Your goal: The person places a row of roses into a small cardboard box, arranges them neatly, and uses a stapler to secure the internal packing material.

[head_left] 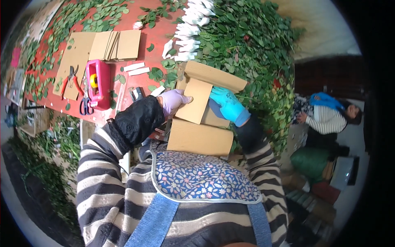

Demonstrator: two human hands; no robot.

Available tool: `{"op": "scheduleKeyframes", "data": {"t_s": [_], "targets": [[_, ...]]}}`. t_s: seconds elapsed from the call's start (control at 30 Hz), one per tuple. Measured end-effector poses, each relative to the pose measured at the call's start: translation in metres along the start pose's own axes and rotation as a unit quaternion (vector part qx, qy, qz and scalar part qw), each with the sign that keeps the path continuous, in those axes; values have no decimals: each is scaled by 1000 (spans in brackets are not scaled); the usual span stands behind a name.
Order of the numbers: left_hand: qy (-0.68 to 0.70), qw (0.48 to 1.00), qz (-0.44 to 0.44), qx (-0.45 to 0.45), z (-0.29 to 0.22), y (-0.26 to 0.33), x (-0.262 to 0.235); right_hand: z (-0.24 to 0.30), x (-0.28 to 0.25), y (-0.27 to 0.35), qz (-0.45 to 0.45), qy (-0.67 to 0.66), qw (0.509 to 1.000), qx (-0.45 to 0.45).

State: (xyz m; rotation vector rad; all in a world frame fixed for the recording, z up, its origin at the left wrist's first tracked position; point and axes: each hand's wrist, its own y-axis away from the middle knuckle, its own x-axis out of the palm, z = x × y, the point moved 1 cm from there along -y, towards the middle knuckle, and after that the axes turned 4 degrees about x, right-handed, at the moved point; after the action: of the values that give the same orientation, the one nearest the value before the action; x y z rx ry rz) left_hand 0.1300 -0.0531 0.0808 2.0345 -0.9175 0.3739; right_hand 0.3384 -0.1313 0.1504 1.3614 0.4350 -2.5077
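Pinching the cardboard panel (196,106), long axis bodyward, left fingers (187,99) gripped its left side; right fingers (218,94), hold unclear, flanked its right.

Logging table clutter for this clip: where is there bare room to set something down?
The larger bare patch of red table lies between the cardboard stack and the white-wrapped bundles. A narrower one lies between the pink tape dispenser and the small black object. Crowded: the right, under foliage, and around the cardboard piece between left hand and right hand.
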Motion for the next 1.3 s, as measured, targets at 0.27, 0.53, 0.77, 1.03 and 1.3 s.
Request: {"op": "scheduleKeyframes", "data": {"t_s": [0.27,0.53,0.77,1.03,1.3], "targets": [[9,999,-35,30,14,-6,-1,75,-12,-7,67,137,985,77],[-250,957,-105,102,36,-29,-12,54,9,-8,99,109,988,54],[-650,757,-16,65,-40,35,10,45,18,-6,100,94,987,87],[-618,778,-59,95,-11,23,3,44,14,-6,126,122,981,88],[-649,750,-71,102,-12,23,26,28,5,2,108,121,985,62]]}}
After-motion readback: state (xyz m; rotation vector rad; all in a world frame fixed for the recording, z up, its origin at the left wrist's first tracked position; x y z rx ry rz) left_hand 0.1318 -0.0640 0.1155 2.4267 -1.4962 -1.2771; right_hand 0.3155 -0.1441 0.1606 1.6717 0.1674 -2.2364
